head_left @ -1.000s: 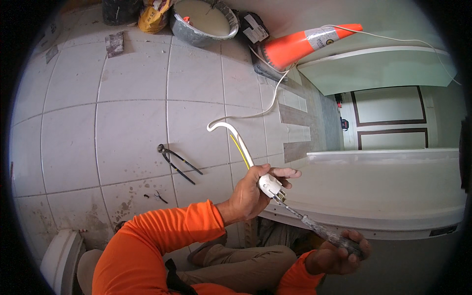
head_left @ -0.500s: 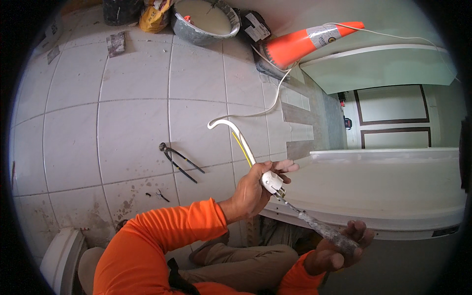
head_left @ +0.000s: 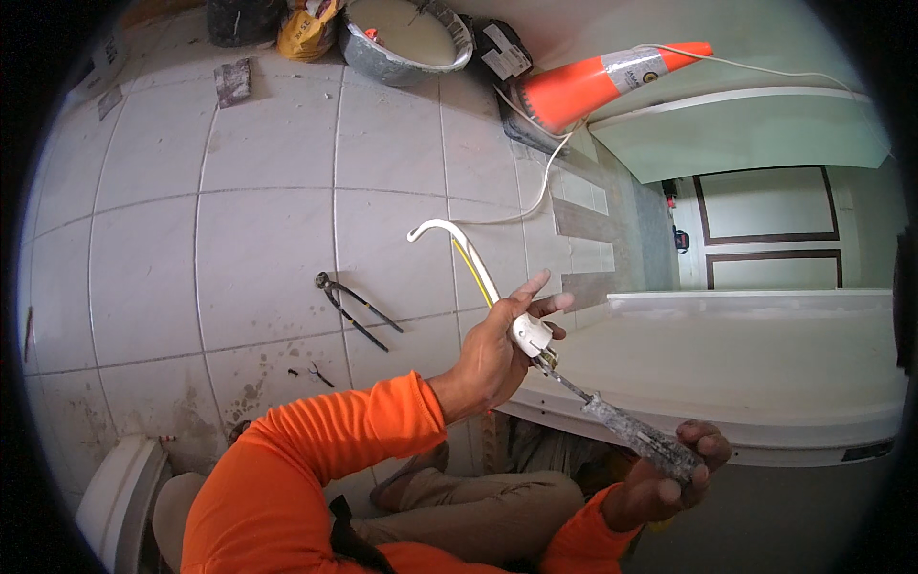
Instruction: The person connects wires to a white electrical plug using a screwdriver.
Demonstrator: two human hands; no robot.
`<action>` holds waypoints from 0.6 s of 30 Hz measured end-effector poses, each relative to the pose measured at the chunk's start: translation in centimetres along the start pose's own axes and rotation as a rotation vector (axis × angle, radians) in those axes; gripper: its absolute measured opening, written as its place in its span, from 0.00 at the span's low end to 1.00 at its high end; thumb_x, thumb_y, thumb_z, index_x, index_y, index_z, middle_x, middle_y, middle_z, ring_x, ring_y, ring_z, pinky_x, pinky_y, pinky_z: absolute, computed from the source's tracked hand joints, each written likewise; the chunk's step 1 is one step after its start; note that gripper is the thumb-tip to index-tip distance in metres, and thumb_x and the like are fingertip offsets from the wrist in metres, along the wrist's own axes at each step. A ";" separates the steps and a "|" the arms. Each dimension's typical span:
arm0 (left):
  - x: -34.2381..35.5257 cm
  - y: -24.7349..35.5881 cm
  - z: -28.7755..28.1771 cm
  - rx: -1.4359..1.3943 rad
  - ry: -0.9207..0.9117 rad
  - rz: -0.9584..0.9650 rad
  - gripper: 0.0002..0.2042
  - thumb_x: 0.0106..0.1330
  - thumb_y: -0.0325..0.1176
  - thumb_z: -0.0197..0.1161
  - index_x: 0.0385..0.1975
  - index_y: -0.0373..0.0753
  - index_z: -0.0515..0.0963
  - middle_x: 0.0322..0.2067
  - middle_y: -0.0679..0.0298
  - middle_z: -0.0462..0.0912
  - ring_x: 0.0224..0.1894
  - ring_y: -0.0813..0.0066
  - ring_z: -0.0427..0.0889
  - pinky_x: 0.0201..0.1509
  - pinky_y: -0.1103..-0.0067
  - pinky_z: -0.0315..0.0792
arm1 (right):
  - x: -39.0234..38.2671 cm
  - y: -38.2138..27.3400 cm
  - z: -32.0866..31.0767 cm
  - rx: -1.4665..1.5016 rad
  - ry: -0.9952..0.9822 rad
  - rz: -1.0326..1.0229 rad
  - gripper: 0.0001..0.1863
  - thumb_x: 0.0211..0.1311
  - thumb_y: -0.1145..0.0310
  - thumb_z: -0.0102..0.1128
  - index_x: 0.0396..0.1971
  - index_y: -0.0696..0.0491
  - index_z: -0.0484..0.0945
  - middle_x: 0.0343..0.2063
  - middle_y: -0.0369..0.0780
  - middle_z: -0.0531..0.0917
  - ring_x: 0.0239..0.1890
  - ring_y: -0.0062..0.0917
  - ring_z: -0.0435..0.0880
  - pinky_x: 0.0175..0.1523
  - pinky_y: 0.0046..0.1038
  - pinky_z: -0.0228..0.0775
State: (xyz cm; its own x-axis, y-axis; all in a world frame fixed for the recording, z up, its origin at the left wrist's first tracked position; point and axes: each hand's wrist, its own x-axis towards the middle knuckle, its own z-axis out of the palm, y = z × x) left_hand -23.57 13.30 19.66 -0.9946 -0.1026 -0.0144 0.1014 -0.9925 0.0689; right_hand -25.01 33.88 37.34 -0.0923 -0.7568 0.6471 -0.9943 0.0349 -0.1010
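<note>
A white electrical fitting (head_left: 531,334) with exposed metal parts is in my left hand (head_left: 492,364), some fingers raised around it. A white curved cable (head_left: 467,251) with a yellow wire (head_left: 469,266) rises from that hand. My right hand (head_left: 679,478) grips the mottled grey handle of a screwdriver (head_left: 622,429), whose tip is at the fitting's metal end. Black-handled pincers (head_left: 364,323) and a small pliers-like tool (head_left: 318,375) lie on the tiles to the left of my hands.
A grey tub of cloudy liquid (head_left: 402,38), a yellow bag (head_left: 306,38) and a dark bucket (head_left: 239,24) stand at the back. An orange cone (head_left: 574,96) lies tipped beside them with a thin cord over it. A white ledge (head_left: 746,354) runs at right; tiled floor (head_left: 143,268) surrounds me.
My left hand's fingertips have risen, and the cable's bend has shifted slightly up and right. The screwdriver handle has turned a little in my right hand while its tip stays at the fitting.
</note>
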 end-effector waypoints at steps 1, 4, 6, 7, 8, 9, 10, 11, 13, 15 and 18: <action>0.0 0.0 0.0 0.013 0.005 0.009 0.36 0.69 0.49 0.44 0.75 0.39 0.50 0.61 0.55 0.72 0.47 0.67 0.73 0.48 0.68 0.73 | -0.7 0.1 -0.3 -0.007 0.001 0.021 0.26 0.74 0.57 0.54 0.68 0.45 0.65 0.67 0.53 0.65 0.53 0.34 0.78 0.54 0.34 0.75; 0.1 0.1 0.2 0.012 0.011 0.009 0.36 0.70 0.47 0.44 0.76 0.40 0.46 0.63 0.55 0.70 0.47 0.67 0.73 0.47 0.68 0.73 | -2.3 -0.9 -0.4 -0.058 0.127 0.198 0.26 0.74 0.58 0.54 0.68 0.42 0.65 0.65 0.51 0.67 0.54 0.34 0.77 0.54 0.32 0.75; 0.2 0.2 0.3 0.000 0.012 0.009 0.36 0.70 0.46 0.44 0.76 0.40 0.45 0.64 0.55 0.69 0.47 0.67 0.73 0.47 0.68 0.73 | -2.3 -1.3 0.1 -0.081 0.173 0.286 0.25 0.74 0.58 0.54 0.69 0.39 0.64 0.63 0.50 0.69 0.54 0.34 0.76 0.54 0.31 0.74; 0.3 0.2 0.3 -0.010 0.007 0.009 0.36 0.69 0.45 0.44 0.76 0.40 0.45 0.64 0.55 0.69 0.47 0.67 0.73 0.47 0.68 0.73 | -2.1 -1.4 0.2 -0.088 0.154 0.296 0.26 0.74 0.57 0.55 0.69 0.38 0.64 0.62 0.49 0.70 0.53 0.33 0.75 0.54 0.30 0.74; 0.2 0.3 0.1 -0.012 0.009 0.014 0.36 0.69 0.45 0.44 0.76 0.40 0.45 0.64 0.55 0.68 0.47 0.67 0.73 0.46 0.68 0.73 | -1.6 -1.2 0.7 -0.072 0.132 0.260 0.26 0.74 0.57 0.55 0.69 0.37 0.64 0.61 0.49 0.71 0.53 0.32 0.75 0.54 0.30 0.74; 0.3 0.1 0.1 -0.008 0.005 0.005 0.36 0.69 0.44 0.44 0.76 0.40 0.45 0.64 0.55 0.68 0.47 0.67 0.73 0.46 0.68 0.74 | -0.8 -1.2 0.9 -0.070 0.104 0.227 0.25 0.74 0.57 0.54 0.69 0.37 0.64 0.60 0.49 0.71 0.52 0.32 0.75 0.54 0.29 0.75; 0.4 -0.1 0.1 -0.003 0.001 -0.004 0.36 0.69 0.44 0.44 0.76 0.41 0.45 0.64 0.55 0.68 0.46 0.67 0.74 0.46 0.68 0.74 | 0.3 -1.0 1.2 -0.056 0.069 0.148 0.25 0.74 0.57 0.54 0.69 0.38 0.64 0.60 0.49 0.72 0.52 0.32 0.75 0.54 0.30 0.75; 0.4 -0.2 0.1 0.001 -0.002 -0.006 0.36 0.69 0.44 0.44 0.76 0.41 0.45 0.64 0.55 0.68 0.46 0.67 0.74 0.45 0.68 0.74 | 1.0 -0.8 1.4 -0.036 0.034 0.065 0.25 0.74 0.57 0.54 0.68 0.38 0.64 0.59 0.50 0.72 0.52 0.32 0.76 0.54 0.30 0.76; 0.4 -0.2 0.0 0.008 -0.006 -0.009 0.36 0.69 0.44 0.44 0.76 0.41 0.46 0.63 0.54 0.70 0.44 0.67 0.74 0.45 0.68 0.75 | -1.0 -0.5 -0.1 -0.104 0.045 0.115 0.24 0.75 0.57 0.53 0.68 0.38 0.65 0.58 0.49 0.73 0.51 0.32 0.76 0.52 0.31 0.76; 0.5 -0.4 -0.2 0.005 -0.009 -0.008 0.35 0.69 0.43 0.44 0.76 0.41 0.47 0.62 0.54 0.71 0.42 0.67 0.75 0.45 0.68 0.75 | -1.2 -0.4 -0.2 -0.106 0.058 0.136 0.23 0.75 0.57 0.53 0.67 0.39 0.66 0.57 0.48 0.73 0.51 0.33 0.76 0.51 0.32 0.76; 0.5 -0.7 -0.3 -0.010 -0.019 -0.004 0.35 0.69 0.44 0.44 0.76 0.41 0.48 0.59 0.53 0.74 0.39 0.68 0.75 0.46 0.68 0.75 | -0.9 -0.3 0.5 -0.044 0.081 0.135 0.23 0.75 0.56 0.53 0.66 0.42 0.67 0.57 0.48 0.72 0.50 0.33 0.76 0.50 0.32 0.77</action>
State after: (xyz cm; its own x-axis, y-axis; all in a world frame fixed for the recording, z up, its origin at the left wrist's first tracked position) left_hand -24.12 13.94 19.34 -0.9952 -0.0977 0.0038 0.0978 -0.9935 0.0585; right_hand -24.62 34.19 36.44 -0.2279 -0.6882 0.6888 -0.9737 0.1626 -0.1597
